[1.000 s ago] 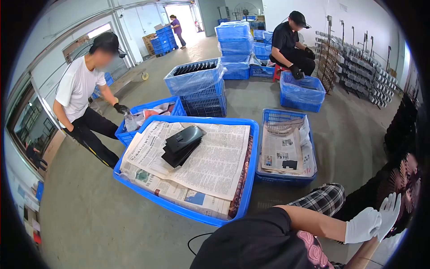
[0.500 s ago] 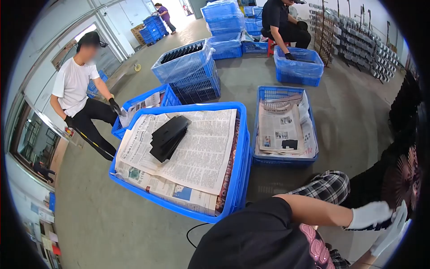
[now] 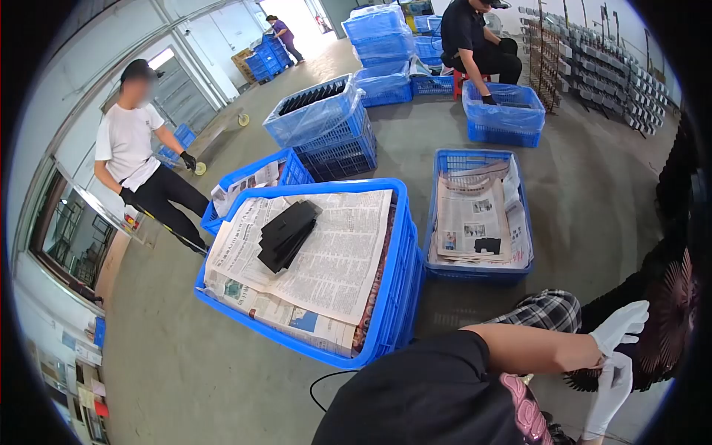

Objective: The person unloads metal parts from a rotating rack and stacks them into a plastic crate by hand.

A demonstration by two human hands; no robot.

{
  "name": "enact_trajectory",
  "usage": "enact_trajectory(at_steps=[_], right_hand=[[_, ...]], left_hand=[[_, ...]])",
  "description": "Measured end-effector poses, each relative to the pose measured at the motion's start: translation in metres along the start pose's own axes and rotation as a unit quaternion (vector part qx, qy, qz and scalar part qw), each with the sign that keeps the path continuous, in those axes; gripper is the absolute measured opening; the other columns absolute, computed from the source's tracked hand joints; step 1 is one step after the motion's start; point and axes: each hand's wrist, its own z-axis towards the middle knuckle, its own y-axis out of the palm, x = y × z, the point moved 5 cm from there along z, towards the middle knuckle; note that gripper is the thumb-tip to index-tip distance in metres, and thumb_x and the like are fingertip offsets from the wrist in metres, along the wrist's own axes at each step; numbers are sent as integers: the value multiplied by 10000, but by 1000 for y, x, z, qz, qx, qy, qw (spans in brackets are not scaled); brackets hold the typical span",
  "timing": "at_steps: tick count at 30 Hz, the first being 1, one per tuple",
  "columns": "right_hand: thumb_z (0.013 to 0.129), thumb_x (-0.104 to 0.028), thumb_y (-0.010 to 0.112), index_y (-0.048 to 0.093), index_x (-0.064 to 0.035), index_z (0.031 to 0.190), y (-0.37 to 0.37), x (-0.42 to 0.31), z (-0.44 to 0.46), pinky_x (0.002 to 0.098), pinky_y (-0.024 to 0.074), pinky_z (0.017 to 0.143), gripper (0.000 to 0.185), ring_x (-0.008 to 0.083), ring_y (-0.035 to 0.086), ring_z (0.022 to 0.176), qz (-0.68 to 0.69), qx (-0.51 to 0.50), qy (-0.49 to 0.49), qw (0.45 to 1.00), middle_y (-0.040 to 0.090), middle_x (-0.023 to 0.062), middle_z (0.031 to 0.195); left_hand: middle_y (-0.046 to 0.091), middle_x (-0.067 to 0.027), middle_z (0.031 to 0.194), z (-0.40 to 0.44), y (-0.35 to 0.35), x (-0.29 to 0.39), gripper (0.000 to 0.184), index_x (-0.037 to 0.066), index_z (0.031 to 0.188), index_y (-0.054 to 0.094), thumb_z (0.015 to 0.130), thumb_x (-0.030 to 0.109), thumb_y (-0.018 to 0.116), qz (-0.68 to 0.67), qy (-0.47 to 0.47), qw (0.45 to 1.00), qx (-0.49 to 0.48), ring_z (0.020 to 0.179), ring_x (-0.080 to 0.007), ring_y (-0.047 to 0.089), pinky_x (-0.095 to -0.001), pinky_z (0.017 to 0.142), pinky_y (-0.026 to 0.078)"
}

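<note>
White gloves cover both of my hands at the right edge. My left hand (image 3: 623, 326) is raised with its fingers stretched and apart, holding nothing. Just below it, my right hand (image 3: 611, 393) has its fingers pinched at the cuff of the left glove. Beside them hang dark, spiky round pieces (image 3: 664, 326). Fanned flat black pieces (image 3: 285, 236) lie on newspaper (image 3: 341, 245) in the large blue crate (image 3: 406, 274), away from both hands.
A blue crate with newspapers (image 3: 475, 215) stands beyond my knee (image 3: 545, 311). A person in white (image 3: 130, 141) stands at left; a seated person in black (image 3: 475, 44) reaches into a lined crate (image 3: 504, 119). Stacked crates (image 3: 326, 133) and metal racks (image 3: 615, 81) stand behind.
My right hand has moved left and down to the left glove's cuff, while my left hand has risen slightly. The person in white has drawn a hand away from the crate. The view has shifted.
</note>
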Motion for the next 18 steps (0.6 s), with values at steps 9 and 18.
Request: enact_trajectory(at_steps=[9, 18], right_hand=[[962, -104, 496, 521, -44, 1393, -27, 6, -10, 251, 388, 884, 436, 163, 512, 922, -103, -84, 152, 979, 599, 60, 1116], [926, -82, 584, 548, -7, 1269, -42, 27, -6, 288, 427, 902, 353, 161, 542, 910, 243, 135, 188, 942, 599, 77, 1061]], left_hand=[[117, -120, 1671, -10, 118, 76, 853, 143, 1615, 91, 987, 567, 483, -15, 127, 979, -161, 1521, -322, 180, -489, 1211, 208], [187, -116, 1656, -12, 134, 54, 781, 138, 1611, 142, 998, 448, 514, 126, 133, 968, -169, 1501, -306, 241, -464, 1195, 243]])
